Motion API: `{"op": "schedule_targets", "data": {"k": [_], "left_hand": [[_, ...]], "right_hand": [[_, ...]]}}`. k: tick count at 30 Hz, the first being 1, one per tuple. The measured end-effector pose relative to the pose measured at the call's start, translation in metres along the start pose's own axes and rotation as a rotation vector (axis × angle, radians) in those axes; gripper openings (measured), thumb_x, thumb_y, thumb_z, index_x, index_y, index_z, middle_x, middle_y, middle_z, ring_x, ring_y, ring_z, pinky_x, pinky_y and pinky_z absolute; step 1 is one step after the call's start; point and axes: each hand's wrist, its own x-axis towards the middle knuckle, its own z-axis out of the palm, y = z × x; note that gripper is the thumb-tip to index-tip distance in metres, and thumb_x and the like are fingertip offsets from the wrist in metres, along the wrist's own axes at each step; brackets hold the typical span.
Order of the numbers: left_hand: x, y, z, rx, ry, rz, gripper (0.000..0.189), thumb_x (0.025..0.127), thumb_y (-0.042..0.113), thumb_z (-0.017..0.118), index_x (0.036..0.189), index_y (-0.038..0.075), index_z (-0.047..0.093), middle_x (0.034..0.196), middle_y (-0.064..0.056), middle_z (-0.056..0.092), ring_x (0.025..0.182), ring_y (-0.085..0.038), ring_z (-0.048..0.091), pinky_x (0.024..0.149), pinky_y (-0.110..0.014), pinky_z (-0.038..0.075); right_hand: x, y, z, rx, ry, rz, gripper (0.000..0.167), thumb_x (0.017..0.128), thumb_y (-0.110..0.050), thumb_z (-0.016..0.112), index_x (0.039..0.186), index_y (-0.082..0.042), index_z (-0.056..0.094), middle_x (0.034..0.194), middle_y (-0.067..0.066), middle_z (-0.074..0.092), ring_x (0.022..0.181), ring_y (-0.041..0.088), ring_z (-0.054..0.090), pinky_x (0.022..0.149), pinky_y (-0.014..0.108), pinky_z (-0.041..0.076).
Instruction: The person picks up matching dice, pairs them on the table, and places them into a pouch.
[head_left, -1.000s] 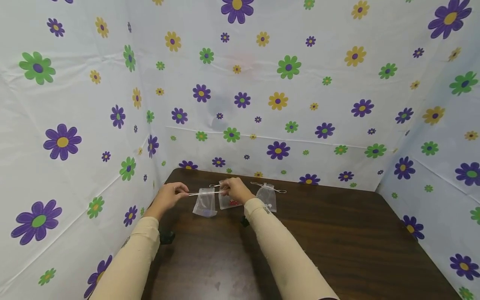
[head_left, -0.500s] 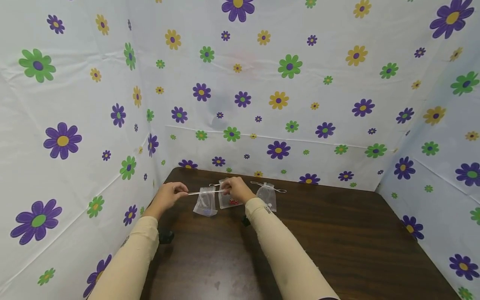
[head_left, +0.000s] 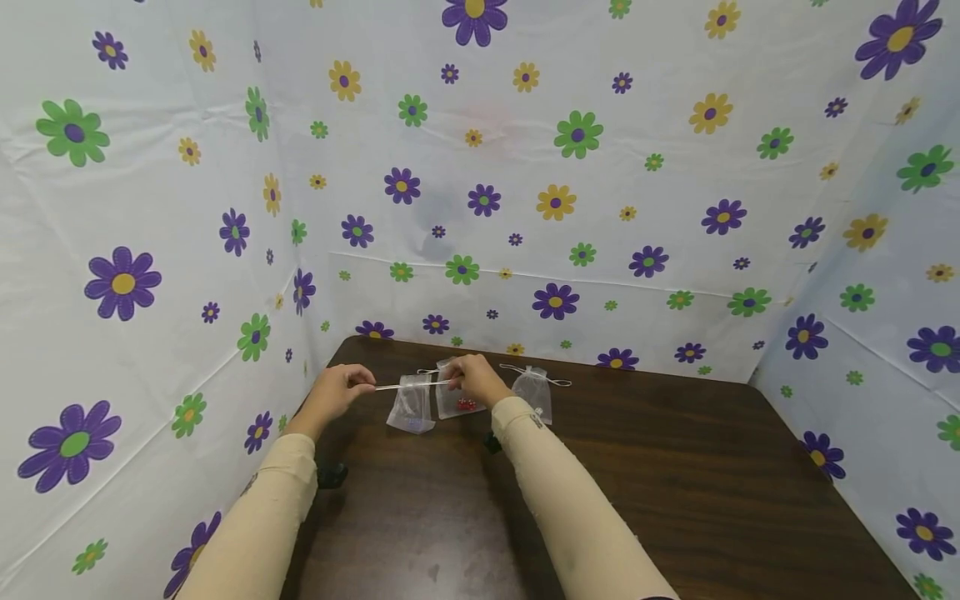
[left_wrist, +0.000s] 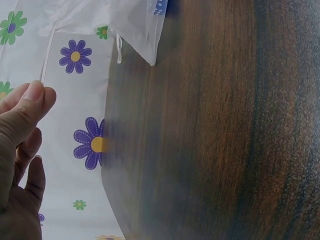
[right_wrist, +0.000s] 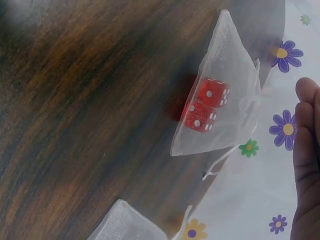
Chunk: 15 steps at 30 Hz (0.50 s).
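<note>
In the head view a small sheer drawstring pouch (head_left: pixel 411 408) hangs from a white drawstring (head_left: pixel 393 387) stretched between both hands. My left hand (head_left: pixel 339 396) pinches one end of the string between thumb and forefinger, seen close up in the left wrist view. At the other end my right hand (head_left: pixel 474 379) pinches the string; its fingers lie at the right edge of the right wrist view. Something blue with white dots (left_wrist: pixel 160 7) shows inside the pouch. Just behind the right hand lies a second sheer pouch (right_wrist: pixel 235 65) holding red dice (right_wrist: pixel 205 107).
A third sheer pouch (head_left: pixel 534 392) with a white drawstring lies right of the right hand, a small white item near its bottom. All are on a dark wood-grain table (head_left: pixel 637 483). Flower-printed white sheeting (head_left: pixel 480 208) encloses the table at the back and sides.
Both hands stay almost in place. The two strands of the stretched drawstring have drawn closer together, and the hanging pouch has shifted slightly.
</note>
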Motion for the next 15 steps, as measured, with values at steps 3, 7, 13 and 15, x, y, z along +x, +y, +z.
{"op": "schedule_targets", "data": {"k": [3, 7, 13, 15], "left_hand": [[0.0001, -0.0001, -0.0003, 0.013, -0.001, 0.003, 0.007, 0.087, 0.007, 0.080, 0.087, 0.011, 0.073, 0.079, -0.001, 0.071, 0.073, -0.019, 0.059, 0.070, -0.039, 0.047], [-0.0001, -0.0001, -0.0009, 0.031, 0.003, 0.021, 0.008, 0.086, 0.006, 0.079, 0.086, 0.011, 0.073, 0.079, 0.000, 0.070, 0.072, -0.018, 0.058, 0.070, -0.039, 0.047], [-0.0002, 0.0004, -0.0008, 0.040, 0.003, 0.032, 0.008, 0.087, 0.007, 0.079, 0.085, 0.011, 0.073, 0.078, 0.000, 0.069, 0.071, -0.017, 0.057, 0.069, -0.039, 0.047], [0.0000, 0.0007, -0.0004, 0.045, 0.005, 0.028, 0.008, 0.087, 0.007, 0.079, 0.085, 0.012, 0.073, 0.078, 0.001, 0.069, 0.071, -0.017, 0.057, 0.069, -0.039, 0.047]], "right_hand": [[-0.0009, 0.0001, -0.0013, 0.008, -0.004, 0.010, 0.019, 0.090, 0.015, 0.065, 0.101, 0.003, 0.076, 0.088, 0.006, 0.075, 0.082, 0.017, 0.071, 0.074, 0.028, 0.056], [-0.0013, 0.0017, -0.0019, -0.008, -0.005, 0.012, 0.015, 0.091, 0.010, 0.068, 0.099, 0.001, 0.076, 0.088, 0.005, 0.075, 0.082, 0.017, 0.071, 0.074, 0.028, 0.056], [-0.0017, 0.0039, -0.0023, -0.012, 0.005, 0.004, 0.012, 0.090, 0.009, 0.069, 0.097, 0.001, 0.077, 0.087, 0.005, 0.075, 0.082, 0.017, 0.071, 0.072, 0.027, 0.056], [-0.0020, 0.0045, -0.0027, -0.014, 0.011, 0.001, 0.012, 0.090, 0.008, 0.070, 0.096, 0.002, 0.077, 0.087, 0.005, 0.076, 0.081, 0.016, 0.071, 0.072, 0.027, 0.056]]}}
